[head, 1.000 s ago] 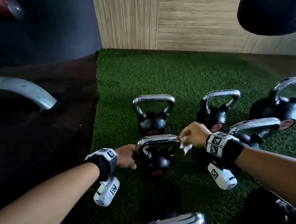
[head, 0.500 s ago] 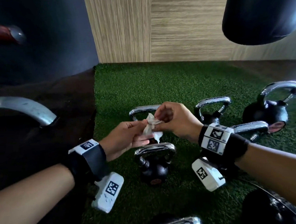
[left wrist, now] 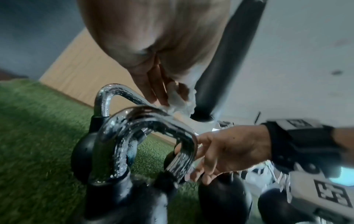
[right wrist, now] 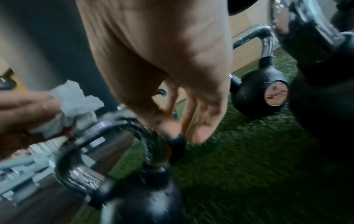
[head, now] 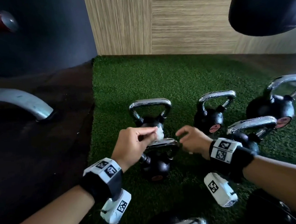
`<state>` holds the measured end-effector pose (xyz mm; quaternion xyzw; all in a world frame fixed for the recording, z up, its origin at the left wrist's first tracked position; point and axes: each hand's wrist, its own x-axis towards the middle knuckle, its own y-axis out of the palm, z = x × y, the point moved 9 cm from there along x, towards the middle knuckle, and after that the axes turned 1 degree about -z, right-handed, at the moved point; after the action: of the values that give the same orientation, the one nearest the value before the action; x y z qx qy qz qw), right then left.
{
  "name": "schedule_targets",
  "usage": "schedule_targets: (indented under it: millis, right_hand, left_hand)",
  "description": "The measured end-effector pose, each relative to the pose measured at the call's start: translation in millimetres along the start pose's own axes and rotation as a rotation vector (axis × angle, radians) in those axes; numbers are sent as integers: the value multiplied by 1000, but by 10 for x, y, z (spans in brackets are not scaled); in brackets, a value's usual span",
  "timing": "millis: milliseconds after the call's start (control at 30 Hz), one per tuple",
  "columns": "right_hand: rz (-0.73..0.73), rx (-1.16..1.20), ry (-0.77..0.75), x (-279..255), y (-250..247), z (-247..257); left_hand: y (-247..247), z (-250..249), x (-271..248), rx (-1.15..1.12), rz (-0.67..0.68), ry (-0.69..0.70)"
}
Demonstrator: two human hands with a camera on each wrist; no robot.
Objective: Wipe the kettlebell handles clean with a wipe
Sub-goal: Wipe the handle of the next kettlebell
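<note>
Wipe's swapped over to your left hand [head: 134, 142]
It pinches the wipe [head: 159, 132] above the nearest handle [head: 163, 143]; right hand [head: 192, 140] empty, loosely open

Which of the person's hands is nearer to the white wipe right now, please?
Left. The left hand pinches the wipe just above the nearest kettlebell's handle; the right hand is beside that handle's other end, holding nothing, apart from the wipe.
</note>
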<state>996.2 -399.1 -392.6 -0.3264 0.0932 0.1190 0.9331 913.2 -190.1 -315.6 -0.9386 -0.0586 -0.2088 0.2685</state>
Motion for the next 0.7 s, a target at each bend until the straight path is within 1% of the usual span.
schedule_targets:
  millis: [67, 100, 133, 200, 233, 333, 467, 533, 567, 633, 700]
  right_hand:
    - [247, 8, 98, -9, 372, -303]
    - [312, 59, 114, -34, 504, -389]
    - [332, 138, 123, -56, 594, -448]
    - [274, 262, 116, -53, 665, -530]
    - [233, 284, 101, -46, 669, -551]
    - [165, 235, 63, -12, 665, -573]
    - [100, 169, 33, 23, 677, -576]
    - [90, 167, 16, 42, 708, -584]
    - [87, 148, 9, 54, 715, -591]
    - [96, 113, 6, 70, 725, -602]
    - [109, 127, 16, 86, 719, -618]
  left_hand:
    - [203, -90, -23, 110, 77, 87]
    - [288, -128, -35, 167, 103, 127]
    - [340, -158, -48, 220, 115, 165]
    - [316, -176, -66, 289, 96, 216]
    - [255, -151, -74, 299, 76, 220]
    - [32, -52, -122, 278, -1, 219]
    - [71, -105, -229, 313, 19, 310]
    - [4, -28, -290, 260, -14, 270]
    - [-82, 59, -324, 208, -56, 214]
    - [-268, 303, -397, 109, -138, 59]
    - [-332, 494, -447, 58, -149, -62]
